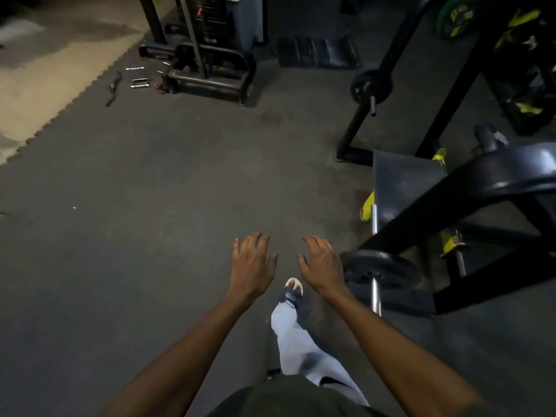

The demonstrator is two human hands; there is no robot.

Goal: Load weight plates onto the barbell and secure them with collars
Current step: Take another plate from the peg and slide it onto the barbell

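No text I can read

From where I stand, the green plate (455,18) at the top right carries yellow markings, but they are too blurred for me to tell letters or numbers. The weight stack (207,16) at the top has a small red mark on it, also unreadable. The black plate (380,270) beside my right hand (322,264) shows no lettering I can make out, and neither does the small plate (371,85) on the rack. The yellow tags (451,243) on the frame look blank to me.
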